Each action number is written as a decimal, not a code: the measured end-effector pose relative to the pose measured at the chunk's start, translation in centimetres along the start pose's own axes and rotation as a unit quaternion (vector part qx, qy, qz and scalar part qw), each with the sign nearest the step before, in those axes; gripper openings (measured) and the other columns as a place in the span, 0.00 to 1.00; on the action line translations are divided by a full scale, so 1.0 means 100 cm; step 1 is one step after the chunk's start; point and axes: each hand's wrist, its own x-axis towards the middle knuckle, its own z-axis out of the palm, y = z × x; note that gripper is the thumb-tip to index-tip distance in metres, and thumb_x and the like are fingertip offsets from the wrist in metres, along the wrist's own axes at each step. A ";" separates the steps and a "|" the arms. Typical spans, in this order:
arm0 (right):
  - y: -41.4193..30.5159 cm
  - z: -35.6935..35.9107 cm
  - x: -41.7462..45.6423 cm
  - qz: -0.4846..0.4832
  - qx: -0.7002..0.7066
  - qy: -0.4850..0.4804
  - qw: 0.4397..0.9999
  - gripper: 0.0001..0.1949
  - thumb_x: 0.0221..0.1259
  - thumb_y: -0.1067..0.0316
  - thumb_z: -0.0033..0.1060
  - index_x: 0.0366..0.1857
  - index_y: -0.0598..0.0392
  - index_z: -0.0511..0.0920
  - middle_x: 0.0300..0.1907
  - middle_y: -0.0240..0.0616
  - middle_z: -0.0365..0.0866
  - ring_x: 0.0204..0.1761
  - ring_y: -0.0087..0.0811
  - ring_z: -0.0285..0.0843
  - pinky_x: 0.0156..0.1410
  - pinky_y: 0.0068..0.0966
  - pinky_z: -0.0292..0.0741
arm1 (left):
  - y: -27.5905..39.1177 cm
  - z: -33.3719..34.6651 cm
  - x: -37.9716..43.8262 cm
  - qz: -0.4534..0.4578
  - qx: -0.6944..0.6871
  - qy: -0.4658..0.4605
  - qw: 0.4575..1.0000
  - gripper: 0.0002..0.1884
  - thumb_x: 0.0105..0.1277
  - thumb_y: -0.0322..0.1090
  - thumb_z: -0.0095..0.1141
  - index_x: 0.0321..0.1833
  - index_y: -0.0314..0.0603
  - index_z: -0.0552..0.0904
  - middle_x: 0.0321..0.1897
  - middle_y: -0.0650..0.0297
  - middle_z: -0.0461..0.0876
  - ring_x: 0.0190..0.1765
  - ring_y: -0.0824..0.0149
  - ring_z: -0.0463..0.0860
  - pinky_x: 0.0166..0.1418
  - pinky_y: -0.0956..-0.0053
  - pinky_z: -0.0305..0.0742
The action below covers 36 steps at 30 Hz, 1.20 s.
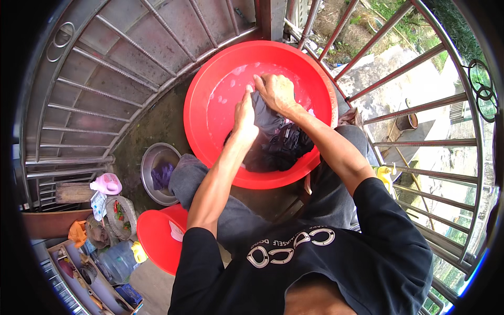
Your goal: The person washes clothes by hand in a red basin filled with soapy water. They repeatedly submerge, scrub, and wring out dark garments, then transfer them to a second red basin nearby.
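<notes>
A large red plastic basin [202,98] stands before me, holding soapy water with patches of foam. Dark wet clothing [279,145] lies in its near half, partly under the water. My left hand [246,116] grips the left edge of a raised fold of dark grey cloth [264,112]. On the other side of that fold, my right hand [277,90] holds the cloth from above with bent fingers. Both hands are over the middle of the basin, close together. The fingertips are partly hidden by the cloth and the hands themselves.
A metal bowl [145,169] with purple cloth [162,175] sits by my left knee. Behind it are a red tub [157,240], a pink bottle [107,184] and a clear water jug [118,260]. Metal railings [425,143] curve around both sides. A yellow pump bottle [384,177] is at right.
</notes>
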 end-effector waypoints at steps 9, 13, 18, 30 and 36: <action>0.029 -0.040 0.012 -0.119 0.132 -0.241 0.954 0.48 0.47 0.37 0.72 0.63 0.68 0.63 0.55 0.60 0.75 0.58 0.47 0.75 0.65 0.30 0.69 | 0.060 -0.003 -0.015 0.105 -0.002 -0.229 0.968 0.18 0.68 0.35 0.56 0.58 0.36 0.75 0.52 0.60 0.80 0.56 0.67 0.78 0.65 0.72 0.69; 0.025 -0.049 0.010 -0.041 0.147 -0.301 0.941 0.23 0.57 0.52 0.68 0.44 0.63 0.81 0.31 0.47 0.85 0.33 0.37 0.82 0.44 0.31 0.77 | 0.054 0.002 -0.018 0.204 0.105 -0.167 0.959 0.34 0.53 0.26 0.70 0.63 0.36 0.67 0.54 0.59 0.75 0.57 0.65 0.76 0.65 0.68 0.69; 0.020 -0.067 0.007 -0.029 0.471 -0.292 0.832 0.11 0.64 0.75 0.58 0.49 0.60 0.81 0.39 0.29 0.84 0.41 0.18 0.76 0.51 0.22 0.75 | 0.045 -0.012 -0.011 0.203 0.290 -0.235 0.905 0.34 0.48 0.27 0.74 0.60 0.38 0.73 0.51 0.63 0.78 0.56 0.66 0.77 0.63 0.69 0.71; 0.039 -0.116 0.007 0.005 0.740 -0.094 0.666 0.14 0.63 0.70 0.62 0.52 0.60 0.77 0.49 0.36 0.83 0.52 0.26 0.79 0.64 0.27 0.71 | 0.006 -0.047 0.014 0.208 0.614 -0.064 0.759 0.17 0.56 0.35 0.66 0.42 0.29 0.81 0.38 0.56 0.83 0.46 0.62 0.83 0.50 0.65 0.75; 0.073 -0.134 0.032 0.113 0.671 0.125 0.722 0.09 0.63 0.72 0.58 0.45 0.56 0.75 0.38 0.33 0.80 0.38 0.25 0.79 0.48 0.24 0.77 | 0.013 -0.058 0.025 0.079 0.242 -0.121 0.959 0.10 0.67 0.33 0.56 0.47 0.36 0.79 0.39 0.63 0.82 0.41 0.73 0.80 0.47 0.76 0.75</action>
